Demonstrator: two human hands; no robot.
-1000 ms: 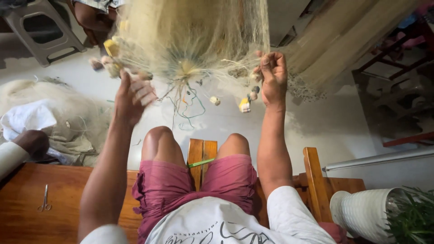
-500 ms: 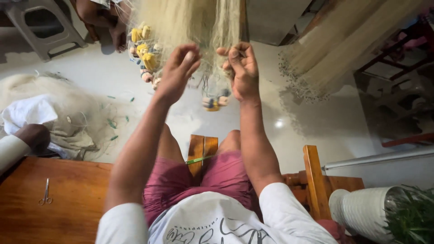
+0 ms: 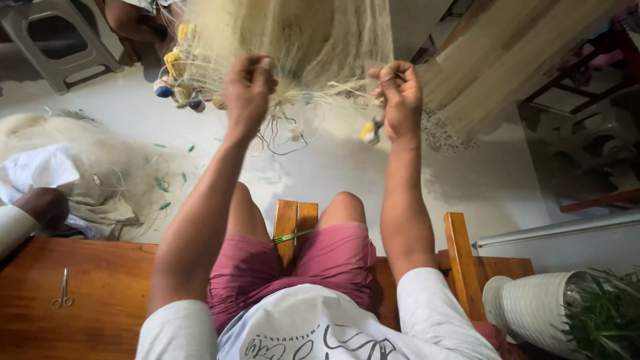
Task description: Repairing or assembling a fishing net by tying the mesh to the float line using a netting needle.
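Pale yellow netting is hanging in a gathered bunch at the far middle of the scene, and both raised hands are working at its lower edge. The left hand is closing in a loose fist around strands where the mesh draws together into a knot of loose cords, while the right hand is pinching a fold of the same mesh between thumb and fingers, just above a small yellow float that is dangling below it. A cluster of yellow and blue floats is hanging just left of the left hand. Judging from this, the person is spreading and sorting the net's edge, searching along it section by section; the next move is likely calling for a steady pull apart, with neither hand letting the fine strands slip or tangle further. Near left, small scissors are lying on a wooden bench, well apart from both hands. A green netting needle is resting across the lap. Another heap of net is lying on the floor at left, and another person's hand is resting beside it.
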